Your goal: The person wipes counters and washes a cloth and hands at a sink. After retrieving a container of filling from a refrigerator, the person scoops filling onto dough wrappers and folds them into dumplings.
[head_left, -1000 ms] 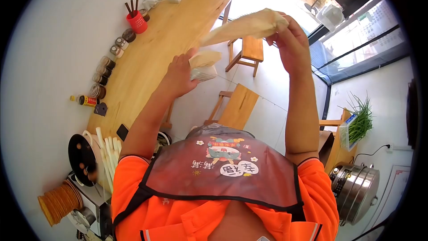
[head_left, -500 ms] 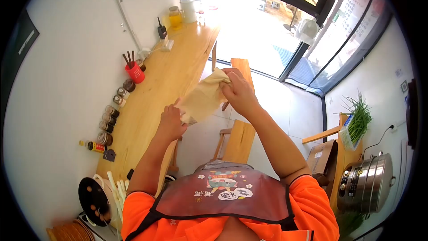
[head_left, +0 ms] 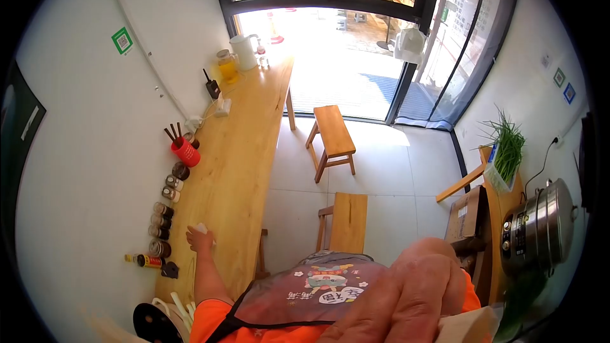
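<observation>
My left hand (head_left: 201, 240) rests on the wooden table, its fingers bent over a small crumpled white thing (head_left: 201, 228), too small to name for certain. Jars stand along the wall to the left of this hand. Very near the camera at the lower right, my right hand (head_left: 406, 295) looms large with its fingers curled together. A pale beige cloth-like sheet (head_left: 469, 327) shows beside it at the bottom edge, apparently in its grip, though the fingertips and most of the sheet are hidden. Below sits my printed apron (head_left: 305, 286).
The long wooden table (head_left: 235, 171) bears a red chopstick cup (head_left: 185, 152), several seasoning jars (head_left: 160, 222), a walkie-talkie (head_left: 211, 86) and a jug of yellow liquid (head_left: 227, 67). Wooden stools (head_left: 333, 130) stand on the floor. On the right are green stalks (head_left: 508, 149) and a steel steamer (head_left: 540, 228).
My hands have parted from the beige sheet they both held. The left has dropped to the tabletop, and the right has come up close to the camera. The view has tilted up.
</observation>
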{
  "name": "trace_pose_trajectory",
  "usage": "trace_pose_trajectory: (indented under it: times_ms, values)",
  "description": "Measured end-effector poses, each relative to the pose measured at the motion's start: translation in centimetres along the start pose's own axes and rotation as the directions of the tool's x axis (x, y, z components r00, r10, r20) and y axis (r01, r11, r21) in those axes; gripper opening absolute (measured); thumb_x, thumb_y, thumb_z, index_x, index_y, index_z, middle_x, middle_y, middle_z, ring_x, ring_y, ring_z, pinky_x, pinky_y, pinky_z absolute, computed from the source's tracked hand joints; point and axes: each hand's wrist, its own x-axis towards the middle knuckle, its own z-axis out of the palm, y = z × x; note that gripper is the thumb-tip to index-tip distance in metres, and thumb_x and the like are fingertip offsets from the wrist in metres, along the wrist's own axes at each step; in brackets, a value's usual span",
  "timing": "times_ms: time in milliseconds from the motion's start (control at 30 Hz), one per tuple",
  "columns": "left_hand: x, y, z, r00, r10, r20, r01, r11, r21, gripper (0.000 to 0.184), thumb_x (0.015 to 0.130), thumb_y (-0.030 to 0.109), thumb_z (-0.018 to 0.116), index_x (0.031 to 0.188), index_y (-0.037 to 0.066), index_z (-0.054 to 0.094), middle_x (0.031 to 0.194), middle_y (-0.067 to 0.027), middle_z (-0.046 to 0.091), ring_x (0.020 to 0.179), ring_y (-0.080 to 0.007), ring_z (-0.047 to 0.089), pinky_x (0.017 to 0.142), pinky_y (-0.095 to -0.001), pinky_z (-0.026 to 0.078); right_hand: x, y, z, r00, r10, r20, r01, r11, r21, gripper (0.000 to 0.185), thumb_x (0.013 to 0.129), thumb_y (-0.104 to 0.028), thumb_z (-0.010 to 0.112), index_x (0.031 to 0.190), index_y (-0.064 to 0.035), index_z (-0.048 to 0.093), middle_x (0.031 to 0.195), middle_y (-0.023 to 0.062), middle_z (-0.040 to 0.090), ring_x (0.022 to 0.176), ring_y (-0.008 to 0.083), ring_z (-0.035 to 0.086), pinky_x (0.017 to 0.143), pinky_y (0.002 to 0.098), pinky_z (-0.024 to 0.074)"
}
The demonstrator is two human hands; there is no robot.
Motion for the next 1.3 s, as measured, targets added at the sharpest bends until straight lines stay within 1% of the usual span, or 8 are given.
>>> trace_pose_trajectory:
  times_ms: [267, 500, 600, 633, 733, 767, 1233, 1300]
  values:
    - [4.1, 1.3, 8.4, 0.951, 0.28, -0.132, -0.28, 0.96, 0.022, 0.085, 0.08, 0.037, 0.066, 0.147, 0.002, 0.027, 0.152, -0.023, 0.029, 0.141, -0.036, 0.029, 0.111, -0.0479, 0.032, -1.3, 0.8, 2.8, 0.936, -0.306, -0.172, 0.33, 0.934, 0.138, 0.023, 0.098, -0.017, 0.051, 0.092, 0.0029, 0.061, 0.096, 0.0201, 0.064, 0.085, 0.0274, 0.063, 0.082, 0.0402, 0.0494]
    - [-5.6, 8.8, 3.9, 0.886, 0.406, -0.223, -0.428, 0.902, -0.057, 0.082, 0.082, 0.039, 0.067, 0.146, 0.003, 0.032, 0.152, -0.0252, 0.027, 0.141, -0.0388, 0.027, 0.113, -0.0489, 0.029, -3.1, 0.9, 6.8, 0.657, -0.599, -0.459, 0.73, 0.658, 0.186, 0.036, 0.099, -0.02, 0.05, 0.076, 0.0036, 0.066, 0.086, 0.0259, 0.066, 0.074, 0.0337, 0.067, 0.078, 0.045, 0.0516]
    - [-9.2, 10.9, 3.7, 0.874, 0.462, -0.15, -0.478, 0.874, -0.091, 0.076, 0.081, 0.034, 0.064, 0.144, 0.002, 0.035, 0.152, -0.0248, 0.025, 0.14, -0.0406, 0.027, 0.11, -0.0504, 0.031, -4.7, -1.3, 5.6, 0.779, -0.563, -0.277, 0.626, 0.662, 0.413, 0.028, 0.093, -0.018, 0.061, 0.093, 0.0095, 0.062, 0.101, 0.0296, 0.063, 0.096, 0.0326, 0.064, 0.093, 0.0468, 0.0462]
    - [-9.6, 11.0, 4.8, 0.874, 0.46, -0.156, -0.481, 0.866, -0.135, 0.073, 0.081, 0.034, 0.065, 0.141, 0.002, 0.039, 0.151, -0.0263, 0.025, 0.138, -0.0422, 0.028, 0.11, -0.0498, 0.032, -4.1, -0.5, 5.7, 0.689, -0.675, -0.264, 0.715, 0.571, 0.404, 0.029, 0.091, -0.017, 0.063, 0.098, 0.0112, 0.06, 0.104, 0.0301, 0.062, 0.1, 0.0331, 0.063, 0.092, 0.0467, 0.0464]
    - [-9.9, 11.4, 7.6, 0.862, 0.504, -0.047, -0.504, 0.846, -0.173, 0.068, 0.08, 0.034, 0.065, 0.136, 0.0, 0.046, 0.149, -0.0297, 0.028, 0.136, -0.0442, 0.031, 0.11, -0.0488, 0.032, -6.9, -6.0, 2.8, 0.859, -0.511, 0.019, 0.496, 0.842, 0.211, 0.044, 0.086, -0.019, 0.072, 0.109, 0.0153, 0.057, 0.106, 0.029, 0.061, 0.103, 0.0359, 0.06, 0.089, 0.0446, 0.047]
    - [-10.2, 11.4, 8.5, 0.861, 0.507, -0.042, -0.506, 0.842, -0.189, 0.067, 0.08, 0.034, 0.066, 0.134, 0.0, 0.048, 0.147, -0.0307, 0.029, 0.135, -0.0445, 0.032, 0.11, -0.0487, 0.032, -8.1, -7.8, 6.0, 0.904, -0.378, -0.202, 0.417, 0.882, 0.217, 0.044, 0.086, -0.02, 0.073, 0.107, 0.0151, 0.058, 0.105, 0.0287, 0.061, 0.1, 0.0355, 0.061, 0.086, 0.0428, 0.0476]
    - [-17.8, 16.0, 18.0, 0.712, 0.7, 0.056, -0.694, 0.714, -0.088, 0.059, 0.08, 0.041, 0.068, 0.126, 0.005, 0.06, 0.143, -0.032, 0.035, 0.134, -0.0441, 0.034, 0.112, -0.0471, 0.03, -20.2, -15.1, 4.3, 0.982, -0.135, 0.135, 0.186, 0.834, -0.519, 0.028, 0.095, -0.01, 0.052, 0.115, 0.0091, 0.058, 0.118, 0.021, 0.059, 0.102, 0.0356, 0.061, 0.09, 0.0404, 0.0528]
    - [-12.1, 17.0, 25.0, 0.565, 0.815, 0.132, -0.825, 0.555, 0.104, 0.057, 0.081, 0.041, 0.066, 0.124, 0.004, 0.06, 0.144, -0.0323, 0.034, 0.135, -0.0443, 0.032, 0.112, -0.0473, 0.03, -20.4, -15.0, 5.3, 0.983, -0.128, 0.13, 0.18, 0.79, -0.586, 0.027, 0.095, -0.009, 0.051, 0.115, 0.0085, 0.058, 0.119, 0.0211, 0.059, 0.103, 0.0362, 0.062, 0.091, 0.0409, 0.0532]
